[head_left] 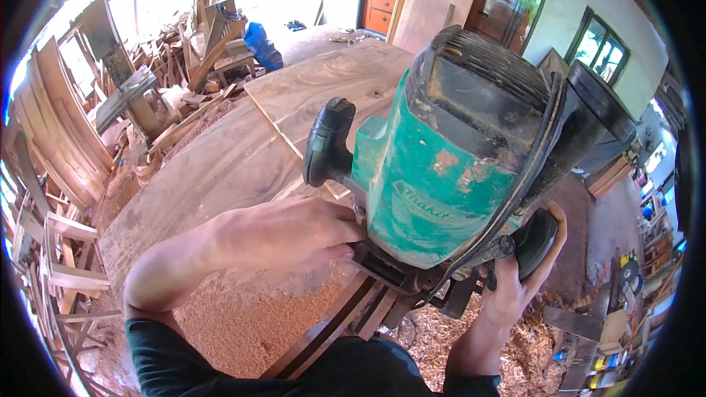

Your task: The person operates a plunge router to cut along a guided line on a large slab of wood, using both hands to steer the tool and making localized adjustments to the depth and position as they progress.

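**Green router in hand, work looks midway**

Green router point(434, 169) sits centre to right of frame, over wooden strips point(331, 331) at lower centre. Right hand point(515, 276) holds its round black knob point(535, 242); left hand point(298, 231) is curled against the base, fingertips hidden, grip can't be told. Sawdust point(243, 316) lower left suggests cutting partly done; bit and cut hidden, remainder unclear.

The power tool housing point(401, 191) is plastic, scuffed and dusty. The left side handle point(328, 143) is smooth, glossy plastic. The broad board point(228, 154) is matt wood with visible grain.
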The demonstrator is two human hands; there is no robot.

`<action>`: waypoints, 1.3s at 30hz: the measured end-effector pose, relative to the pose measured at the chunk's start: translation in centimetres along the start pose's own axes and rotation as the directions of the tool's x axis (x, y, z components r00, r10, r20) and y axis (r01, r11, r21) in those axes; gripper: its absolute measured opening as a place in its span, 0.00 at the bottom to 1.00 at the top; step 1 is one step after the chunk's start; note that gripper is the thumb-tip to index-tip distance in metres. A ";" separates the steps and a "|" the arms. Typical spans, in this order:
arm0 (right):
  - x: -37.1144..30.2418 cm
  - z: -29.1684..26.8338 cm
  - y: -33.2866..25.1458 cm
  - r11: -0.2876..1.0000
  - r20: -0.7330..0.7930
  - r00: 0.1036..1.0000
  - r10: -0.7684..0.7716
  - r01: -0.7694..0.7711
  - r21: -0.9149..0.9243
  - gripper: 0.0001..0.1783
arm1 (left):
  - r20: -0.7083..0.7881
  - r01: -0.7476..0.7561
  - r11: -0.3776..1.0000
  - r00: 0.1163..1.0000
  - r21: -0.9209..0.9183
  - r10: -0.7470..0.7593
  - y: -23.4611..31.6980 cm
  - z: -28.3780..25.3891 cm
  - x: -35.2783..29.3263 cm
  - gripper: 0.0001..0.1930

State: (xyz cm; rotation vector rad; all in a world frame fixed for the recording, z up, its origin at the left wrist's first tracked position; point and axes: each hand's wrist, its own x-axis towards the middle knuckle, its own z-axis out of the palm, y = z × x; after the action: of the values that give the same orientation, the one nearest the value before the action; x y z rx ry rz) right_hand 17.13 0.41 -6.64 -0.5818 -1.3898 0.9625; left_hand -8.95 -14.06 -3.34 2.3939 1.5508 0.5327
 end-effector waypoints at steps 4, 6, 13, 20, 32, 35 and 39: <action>-0.1 0.0 -0.1 0.999 0.010 1.000 -0.008 0.008 -0.031 0.45 | 0.192 0.098 0.956 0.969 0.278 -0.155 2.2 -1.2 0.5 0.09; 0.0 -0.1 -0.1 1.000 0.031 0.999 -0.016 0.017 -0.022 0.45 | 0.339 0.160 0.930 0.899 0.332 -0.276 2.9 -1.8 1.0 0.08; -0.3 -0.7 -0.5 0.997 0.065 0.995 0.071 -0.072 0.020 0.47 | 0.398 0.152 0.918 0.866 0.366 -0.302 4.3 -2.1 2.3 0.09; 0.1 -1.2 -0.7 0.990 0.131 0.985 0.113 -0.123 0.073 0.47 | 0.340 0.126 0.900 0.897 0.416 -0.283 4.0 -1.5 2.1 0.11; 0.2 -1.1 -0.4 0.994 0.091 0.992 0.092 -0.096 0.047 0.49 | 0.106 0.075 0.913 0.986 0.401 -0.127 3.5 -2.6 1.5 0.12; 0.0 -0.8 -0.2 0.995 0.066 0.994 0.092 -0.093 0.021 0.47 | -0.522 0.182 0.980 0.845 0.077 -0.116 2.3 -3.0 1.0 0.17; -0.2 -0.2 0.5 0.998 -0.013 0.999 -0.050 0.050 0.046 0.45 | -0.701 -0.021 0.773 0.439 -0.634 -0.562 -2.5 1.1 1.7 0.28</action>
State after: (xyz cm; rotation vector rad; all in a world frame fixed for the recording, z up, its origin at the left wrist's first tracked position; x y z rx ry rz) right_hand 17.20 0.51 -7.20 -0.5150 -1.3616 0.9472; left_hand -9.90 -11.51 -5.02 1.2910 1.6833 2.0422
